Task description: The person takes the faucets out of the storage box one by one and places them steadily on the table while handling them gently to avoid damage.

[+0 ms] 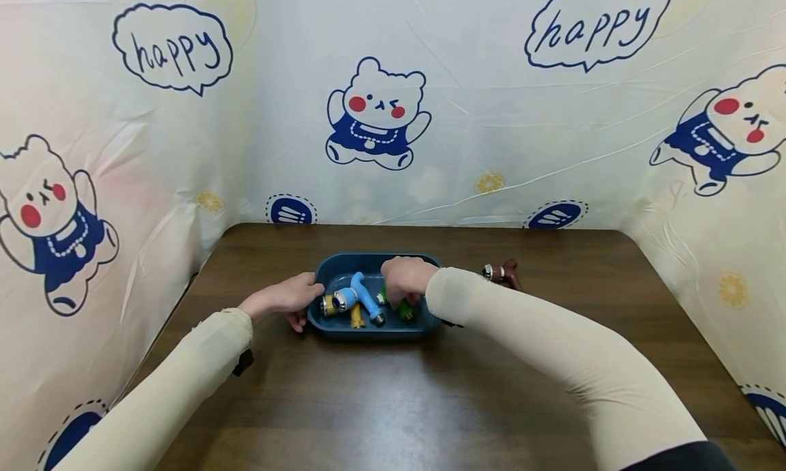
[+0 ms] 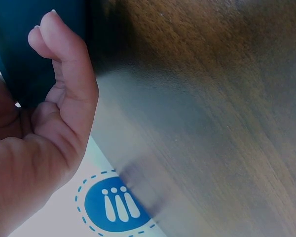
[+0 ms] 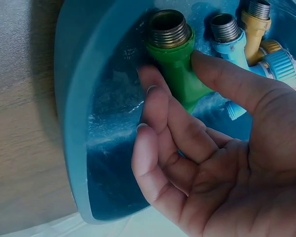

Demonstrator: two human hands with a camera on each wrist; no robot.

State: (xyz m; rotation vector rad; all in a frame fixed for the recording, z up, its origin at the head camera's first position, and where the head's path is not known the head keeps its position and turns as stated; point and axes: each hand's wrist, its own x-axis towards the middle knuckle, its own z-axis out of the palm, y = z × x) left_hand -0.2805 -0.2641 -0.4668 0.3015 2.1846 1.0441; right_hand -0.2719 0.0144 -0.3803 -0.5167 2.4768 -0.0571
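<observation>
A dark blue plastic basin [image 1: 374, 336] sits on the table. My left hand [image 1: 290, 295] holds its left end, thumb at the rim and fingers along the outer wall [image 2: 19, 54]. Inside the basin, my right hand [image 1: 406, 277] pinches a green tap [image 3: 180, 74] between thumb and index finger; the tap's threaded metal end faces the right wrist camera. The other fingers of that hand are bent loosely beside it. A light blue tap [image 1: 367, 302] lies in the basin across a yellow tap [image 1: 357, 317], which it partly hides.
A brown tap [image 1: 511, 273] lies on the table right of the basin, partly hidden by the right sleeve. The wooden table [image 1: 381, 403] extends around the basin. A printed cloth [image 1: 467, 116] with bear drawings hangs behind and at both sides.
</observation>
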